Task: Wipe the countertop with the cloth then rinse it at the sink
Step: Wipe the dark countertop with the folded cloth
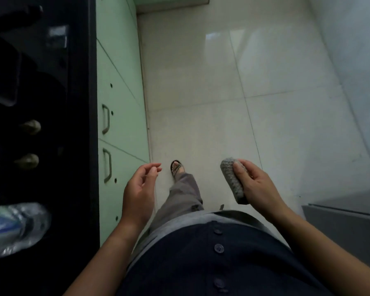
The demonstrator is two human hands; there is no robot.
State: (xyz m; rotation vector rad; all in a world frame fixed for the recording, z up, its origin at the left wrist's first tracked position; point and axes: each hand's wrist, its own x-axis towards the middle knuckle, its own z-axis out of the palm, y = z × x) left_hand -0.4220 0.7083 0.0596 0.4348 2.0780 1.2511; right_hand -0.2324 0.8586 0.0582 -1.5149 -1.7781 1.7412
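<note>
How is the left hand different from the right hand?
The right hand holds a grey knitted cloth; the left hand holds nothing. The right hand's fingers curl round the cloth; the left hand's hang loose. The left hand is nearer the green cabinets. Both are raised above the floor, palms facing inward.

Counter (pixel 81 146), left: dark, far items past telling.
Bottle (pixel 17 227), near left: blurred, cut off by the left edge.
Two knobs (pixel 30 127): blurred.
Cloth (pixel 231 180): right side hidden under fingers (pixel 240 170) of the right hand (pixel 259 184).
</note>
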